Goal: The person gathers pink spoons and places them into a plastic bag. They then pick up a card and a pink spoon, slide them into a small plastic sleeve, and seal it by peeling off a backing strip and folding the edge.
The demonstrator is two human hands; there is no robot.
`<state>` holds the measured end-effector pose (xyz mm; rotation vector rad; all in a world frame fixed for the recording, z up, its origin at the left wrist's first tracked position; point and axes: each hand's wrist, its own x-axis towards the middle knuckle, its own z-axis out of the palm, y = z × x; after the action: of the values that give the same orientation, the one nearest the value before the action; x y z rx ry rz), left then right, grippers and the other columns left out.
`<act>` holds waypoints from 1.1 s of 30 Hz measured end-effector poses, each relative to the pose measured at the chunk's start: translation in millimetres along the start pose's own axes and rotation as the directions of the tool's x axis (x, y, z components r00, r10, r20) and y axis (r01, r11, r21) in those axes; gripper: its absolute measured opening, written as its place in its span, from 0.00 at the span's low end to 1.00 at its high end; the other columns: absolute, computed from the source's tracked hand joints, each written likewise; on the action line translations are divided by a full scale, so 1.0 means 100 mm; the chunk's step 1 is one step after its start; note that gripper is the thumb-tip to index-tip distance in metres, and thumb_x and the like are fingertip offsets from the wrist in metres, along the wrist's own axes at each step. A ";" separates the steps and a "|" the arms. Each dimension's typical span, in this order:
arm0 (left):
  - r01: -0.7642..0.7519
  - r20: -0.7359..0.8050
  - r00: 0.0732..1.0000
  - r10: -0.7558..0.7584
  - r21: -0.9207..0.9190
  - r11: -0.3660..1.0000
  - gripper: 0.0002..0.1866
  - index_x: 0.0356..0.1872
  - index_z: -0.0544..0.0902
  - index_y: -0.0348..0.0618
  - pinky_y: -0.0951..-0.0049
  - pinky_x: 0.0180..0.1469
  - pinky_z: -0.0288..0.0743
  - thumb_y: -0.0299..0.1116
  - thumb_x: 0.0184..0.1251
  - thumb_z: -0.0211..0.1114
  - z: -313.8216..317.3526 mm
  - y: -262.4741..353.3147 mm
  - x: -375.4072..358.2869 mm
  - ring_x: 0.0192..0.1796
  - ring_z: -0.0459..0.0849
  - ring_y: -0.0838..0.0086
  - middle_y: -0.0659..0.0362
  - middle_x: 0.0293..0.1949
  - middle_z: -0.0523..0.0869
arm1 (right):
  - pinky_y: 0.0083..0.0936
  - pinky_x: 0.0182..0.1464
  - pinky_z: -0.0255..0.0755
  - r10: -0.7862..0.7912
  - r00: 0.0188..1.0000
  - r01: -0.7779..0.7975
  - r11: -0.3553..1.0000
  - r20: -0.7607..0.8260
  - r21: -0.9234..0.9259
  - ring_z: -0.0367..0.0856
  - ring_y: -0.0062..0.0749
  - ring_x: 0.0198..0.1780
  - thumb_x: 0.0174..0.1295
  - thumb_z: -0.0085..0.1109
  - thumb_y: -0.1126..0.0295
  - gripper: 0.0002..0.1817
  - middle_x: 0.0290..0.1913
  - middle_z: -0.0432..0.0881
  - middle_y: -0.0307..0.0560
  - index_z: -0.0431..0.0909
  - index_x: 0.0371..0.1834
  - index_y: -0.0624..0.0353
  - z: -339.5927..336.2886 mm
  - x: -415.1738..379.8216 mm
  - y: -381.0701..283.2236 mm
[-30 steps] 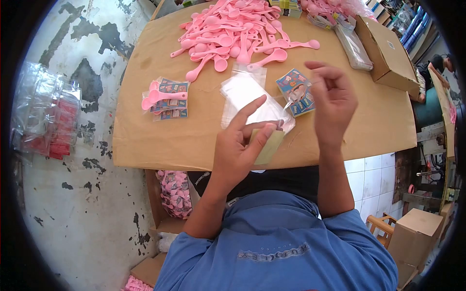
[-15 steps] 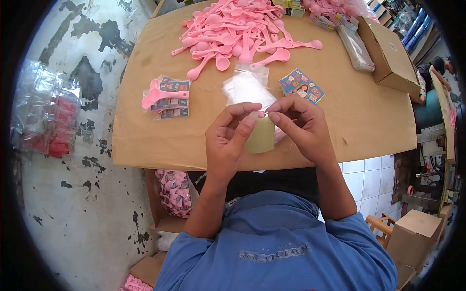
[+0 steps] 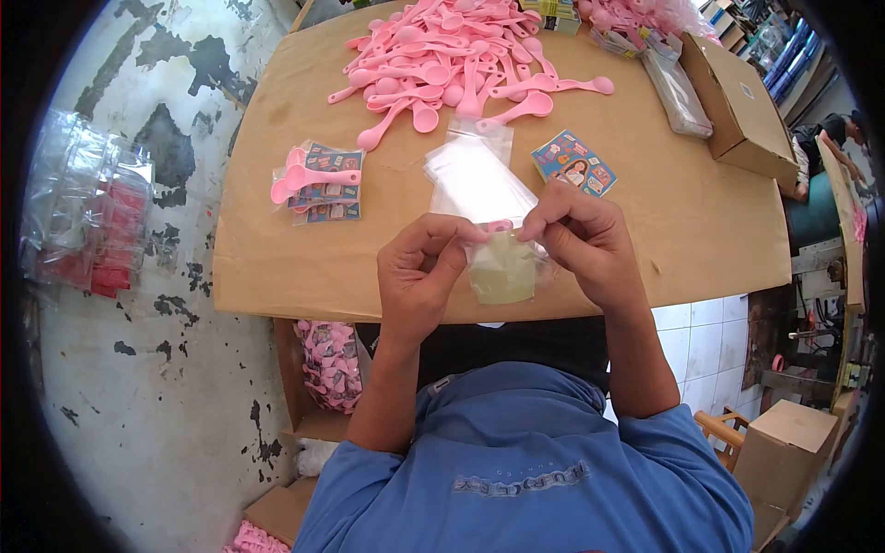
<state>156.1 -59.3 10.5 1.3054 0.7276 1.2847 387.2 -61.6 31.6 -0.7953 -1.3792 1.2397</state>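
A small clear plastic bag with a pale green card showing inside hangs between my hands, near the table's front edge. My left hand pinches its upper left corner. With thumb and forefinger, my right hand pinches the upper right corner. A bit of pink plastic shows at the bag's top; the rest of it is hidden. Just beyond lies a stack of clear plastic bags. To its right sits a stack of blue printed cards. Packed bags with a pink measuring spoon on top lie at left.
A large heap of pink measuring spoons covers the table's far side. At back right are a cardboard box and a pack of clear bags. Another person is at the far right edge.
My hands have moved apart to the two upper corners of the bag, drawing it flat. The green card now shows wider, slightly nearer my body.
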 end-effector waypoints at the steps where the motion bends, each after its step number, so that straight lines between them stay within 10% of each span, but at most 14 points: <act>1: -0.003 0.010 1.000 0.004 -0.025 1.000 0.05 0.50 0.84 0.31 0.71 0.60 0.83 0.19 0.79 0.62 -0.01 0.00 0.00 0.54 0.91 0.73 0.53 0.45 0.91 | 0.19 0.45 0.75 -0.027 1.000 0.027 0.999 0.016 -0.037 0.80 0.18 0.43 0.73 0.60 0.81 0.07 0.41 0.83 0.38 0.89 0.44 0.64 -0.01 0.00 -0.02; 9: 0.027 0.041 0.999 -0.013 -0.357 0.934 0.07 0.50 0.82 0.34 0.73 0.58 0.82 0.18 0.76 0.63 -0.03 -0.01 0.03 0.52 0.91 0.72 0.54 0.43 0.90 | 0.15 0.34 0.67 -0.083 0.996 0.085 0.976 0.020 -0.200 0.77 0.15 0.38 0.69 0.62 0.79 0.06 0.42 0.83 0.39 0.90 0.38 0.64 0.00 0.00 -0.11; 12: 0.099 -0.001 0.995 -0.099 -0.004 0.995 0.12 0.55 0.80 0.35 0.72 0.58 0.84 0.17 0.74 0.67 -0.02 -0.01 -0.01 0.51 0.93 0.70 0.50 0.45 0.94 | 0.15 0.33 0.66 -0.014 1.000 0.013 0.969 -0.003 -0.246 0.76 0.12 0.35 0.69 0.66 0.78 0.03 0.42 0.83 0.37 0.89 0.40 0.62 0.01 -0.01 -0.13; 18: 0.049 0.015 0.999 -0.047 -0.245 0.968 0.37 0.81 0.65 0.36 0.75 0.61 0.82 0.20 0.75 0.72 0.07 0.03 0.05 0.59 0.91 0.72 0.42 0.54 0.93 | 0.13 0.34 0.70 0.012 0.996 -0.014 1.000 -0.086 -0.022 0.78 0.11 0.37 0.70 0.72 0.78 0.19 0.42 0.82 0.35 0.79 0.61 0.60 0.08 0.00 -0.09; 24: 0.185 0.107 0.977 -0.184 0.005 0.983 0.31 0.75 0.75 0.33 0.70 0.64 0.83 0.14 0.73 0.70 0.05 0.08 0.01 0.60 0.90 0.70 0.47 0.55 0.93 | 0.15 0.35 0.70 -0.012 0.998 0.013 1.000 -0.068 0.001 0.78 0.10 0.38 0.69 0.73 0.79 0.27 0.41 0.82 0.35 0.74 0.69 0.60 0.10 0.01 -0.09; 33: -0.307 -0.126 0.845 0.520 0.682 0.664 0.19 0.67 0.87 0.39 0.67 0.72 0.78 0.17 0.79 0.66 -0.65 0.48 0.40 0.66 0.89 0.68 0.52 0.62 0.92 | 0.29 0.37 0.75 -0.287 0.945 0.038 0.571 -0.156 -0.820 0.83 0.31 0.37 0.69 0.70 0.76 0.18 0.42 0.84 0.45 0.83 0.61 0.56 -0.07 0.03 -0.12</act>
<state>91.5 -13.5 52.9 1.9373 1.2177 1.7307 395.6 -60.2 43.0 -1.3680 -1.7371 0.2424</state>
